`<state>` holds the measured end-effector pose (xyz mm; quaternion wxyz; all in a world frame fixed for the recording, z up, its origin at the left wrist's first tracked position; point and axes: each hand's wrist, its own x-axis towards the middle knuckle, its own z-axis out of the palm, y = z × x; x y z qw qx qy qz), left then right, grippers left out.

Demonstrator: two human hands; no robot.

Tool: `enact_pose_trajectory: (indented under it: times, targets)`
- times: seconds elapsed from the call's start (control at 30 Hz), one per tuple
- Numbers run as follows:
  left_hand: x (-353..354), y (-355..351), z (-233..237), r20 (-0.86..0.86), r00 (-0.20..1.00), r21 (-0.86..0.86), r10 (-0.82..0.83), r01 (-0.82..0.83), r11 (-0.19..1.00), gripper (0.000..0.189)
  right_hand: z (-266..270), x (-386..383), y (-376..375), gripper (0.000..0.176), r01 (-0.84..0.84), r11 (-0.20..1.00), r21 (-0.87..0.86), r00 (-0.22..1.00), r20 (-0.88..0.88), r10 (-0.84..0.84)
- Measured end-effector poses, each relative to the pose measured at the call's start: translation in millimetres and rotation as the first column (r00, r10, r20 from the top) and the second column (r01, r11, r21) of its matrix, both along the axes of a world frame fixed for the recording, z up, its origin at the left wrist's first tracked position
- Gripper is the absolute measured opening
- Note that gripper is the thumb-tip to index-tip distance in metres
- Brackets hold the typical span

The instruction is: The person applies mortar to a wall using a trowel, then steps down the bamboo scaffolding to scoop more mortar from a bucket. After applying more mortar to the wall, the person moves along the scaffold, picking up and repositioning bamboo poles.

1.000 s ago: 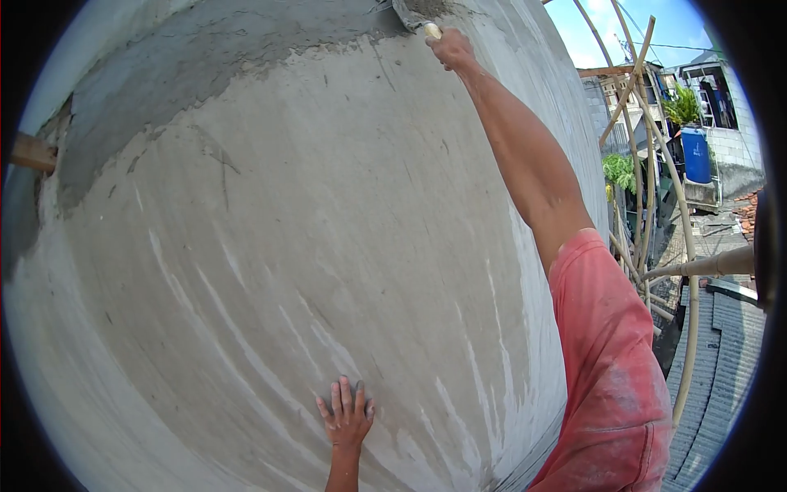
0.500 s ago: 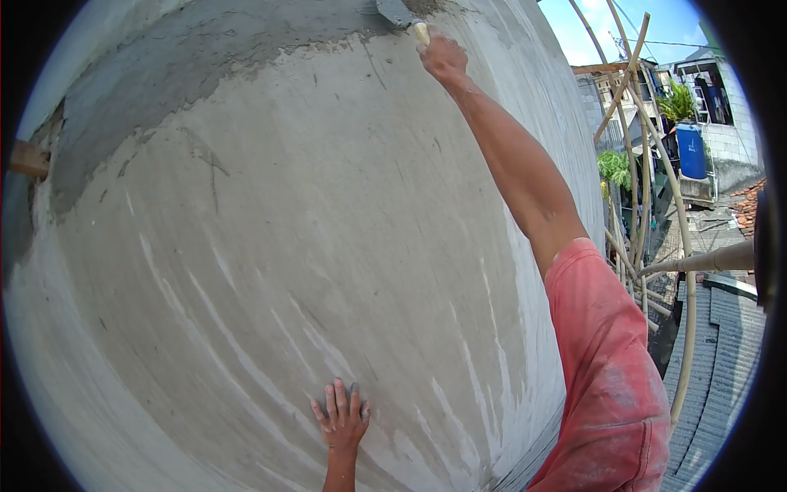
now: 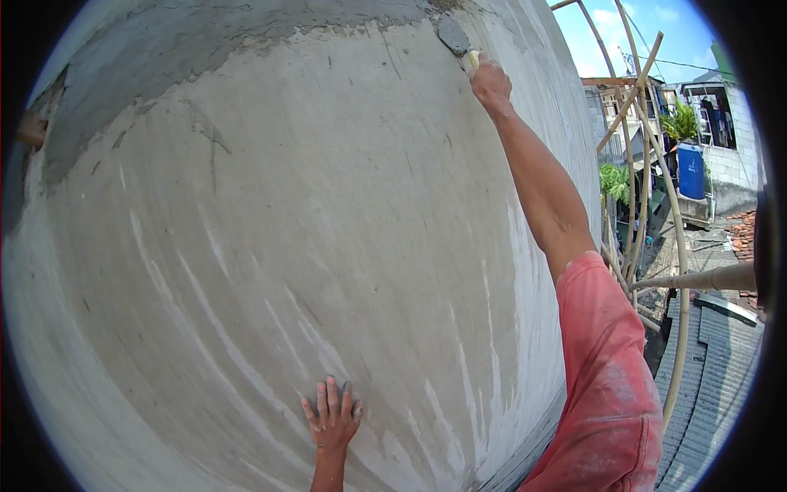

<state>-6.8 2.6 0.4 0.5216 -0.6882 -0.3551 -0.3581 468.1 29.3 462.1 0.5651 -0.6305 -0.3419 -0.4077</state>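
Observation:
My right hand [image 3: 492, 81], at the end of an outstretched arm, is closed around the pale handle of a trowel [image 3: 452, 35]. The trowel's grey blade lies at the wall's upper part, near the lower edge of a darker, wet-looking band of plaster [image 3: 188, 49]. Low on the grey wall [image 3: 328, 221], my left hand [image 3: 332, 416] rests flat with its fingers spread and nothing in it. Pale streaks run down the wall around that hand.
To the right stand bamboo scaffold poles [image 3: 680, 246], one of them running crosswise close by [image 3: 713, 277]. Beyond are a blue barrel [image 3: 691, 170] and, lower, a corrugated roof [image 3: 709, 369]. A wooden beam end [image 3: 31, 129] juts out at the left edge.
The trowel and my right hand have moved right and slightly down along the wall. My left hand stays flat on the wall, while the whole view has shifted a little.

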Motion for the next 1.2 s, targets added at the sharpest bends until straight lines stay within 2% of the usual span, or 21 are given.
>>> enact_pose_trajectory:
  times: [0.03, 0.1, 0.13, 0.2, 0.23, 0.3, 0.33, 0.4, 0.53, 0.6, 0.67, 0.7, 0.77, 0.8, 0.87, 0.9, 0.97, 1.07, 1.13, 1.2]
  targets:
    - [2.7, 1.5, 2.4, 0.003, 1.000, 0.000, 0.004, -0.004, 1.000, 0.042, 4.3, -1.5, -4.2, 0.040, 0.006, 1.000, 0.007, 1.000, 0.003, -0.006]
    - [0.3, -1.5, 2.3, -0.001, 1.000, -0.007, 0.020, -0.020, 1.000, 0.042, 6.2, -10.6, -3.9, 0.036, -0.094, 0.995, 0.030, 0.985, -0.140, 0.098]
    - [2.2, -0.1, 4.0, -0.002, 1.000, -0.001, 0.018, -0.018, 1.000, 0.042, 13.6, -14.9, -6.1, 0.036, -0.096, 0.995, 0.037, 0.986, -0.137, 0.100]
    - [1.2, -1.5, 4.0, -0.008, 1.000, -0.005, 0.022, -0.022, 1.000, 0.042, 24.9, -23.1, -7.9, 0.036, -0.235, 0.969, 0.069, 0.968, -0.077, 0.241]
    - [1.7, -1.0, 4.7, -0.005, 1.000, -0.007, 0.021, -0.021, 1.000, 0.042, 33.4, -29.2, -9.7, 0.036, -0.237, 0.969, 0.069, 0.967, -0.076, 0.242]
    - [0.0, -2.6, 2.7, -0.014, 1.000, -0.021, 0.013, -0.013, 1.000, 0.043, 40.6, -38.6, -13.0, 0.041, -0.250, 0.967, -0.041, 0.968, 0.013, 0.250]
    - [-1.1, -3.3, 2.1, -0.013, 1.000, -0.027, 0.013, -0.014, 1.000, 0.043, 35.4, -48.5, -15.6, 0.041, -0.244, 0.969, -0.044, 0.970, 0.004, 0.245]
    - [3.0, 1.1, 5.4, -0.001, 1.000, -0.018, 0.001, -0.001, 1.000, 0.043, 30.9, -73.4, -24.9, 0.041, -0.214, 0.977, 0.005, 0.956, 0.207, 0.209]
    - [0.5, -0.3, 3.6, -0.007, 1.000, 0.000, -0.002, 0.002, 1.000, 0.043, 26.8, -106.3, -44.6, 0.040, -0.245, 0.969, 0.038, 0.920, 0.323, 0.220]
    - [0.9, -0.4, 4.0, 0.000, 1.000, 0.001, 0.009, -0.009, 1.000, 0.043, 38.3, -103.9, -42.3, 0.039, -0.276, 0.945, 0.174, 0.952, 0.186, 0.243]
    - [0.2, 0.5, 2.5, 0.003, 1.000, -0.003, 0.011, -0.011, 1.000, 0.043, 62.2, -77.4, -32.0, 0.040, -0.292, 0.951, 0.106, 0.952, -0.062, 0.299]
    - [0.2, 2.0, 3.7, 0.014, 1.000, 0.006, 0.019, -0.019, 1.000, 0.043, 69.3, -69.8, -31.3, 0.040, -0.301, 0.947, 0.111, 0.950, -0.049, 0.307]
    - [-0.3, 0.9, 1.9, 0.006, 1.000, -0.007, 0.006, -0.006, 1.000, 0.042, 76.0, -63.5, -27.5, 0.039, -0.373, 0.927, 0.019, 0.909, -0.193, 0.370]
    - [1.7, 2.2, 2.8, 0.016, 1.000, 0.000, 0.010, -0.010, 1.000, 0.042, 81.7, -69.2, -26.0, 0.039, -0.377, 0.926, 0.022, 0.909, -0.182, 0.374]
    - [-0.3, 2.4, 1.0, 0.016, 1.000, 0.006, 0.000, 0.000, 1.000, 0.041, 82.1, -77.8, -17.7, 0.038, -0.307, 0.951, 0.027, 0.951, 0.044, 0.306]
    - [-2.1, 1.4, 0.8, 0.013, 1.000, 0.001, 0.006, -0.006, 1.000, 0.041, 80.8, -86.2, -13.1, 0.038, -0.312, 0.950, 0.023, 0.950, 0.040, 0.311]
    - [-0.6, 0.2, 3.0, 0.008, 1.000, -0.001, 0.007, -0.007, 1.000, 0.040, 83.1, -113.4, -12.5, 0.037, -0.174, 0.979, 0.103, 0.939, 0.318, 0.134]
    - [-0.3, 0.1, 4.1, 0.015, 1.000, 0.020, 0.002, -0.003, 1.000, 0.039, 68.2, -160.5, -30.8, 0.039, -0.217, 0.972, 0.094, 0.899, 0.408, 0.161]
    - [-0.3, 0.6, 3.6, 0.018, 1.000, 0.015, -0.004, 0.003, 1.000, 0.039, 58.0, -175.4, -37.3, 0.040, -0.203, 0.964, 0.172, 0.838, 0.541, 0.080]
    - [-1.0, 0.3, 2.4, 0.016, 1.000, 0.008, -0.006, 0.006, 1.000, 0.039, 45.9, -173.3, -42.5, 0.041, -0.139, 0.976, 0.167, 0.869, 0.494, 0.039]
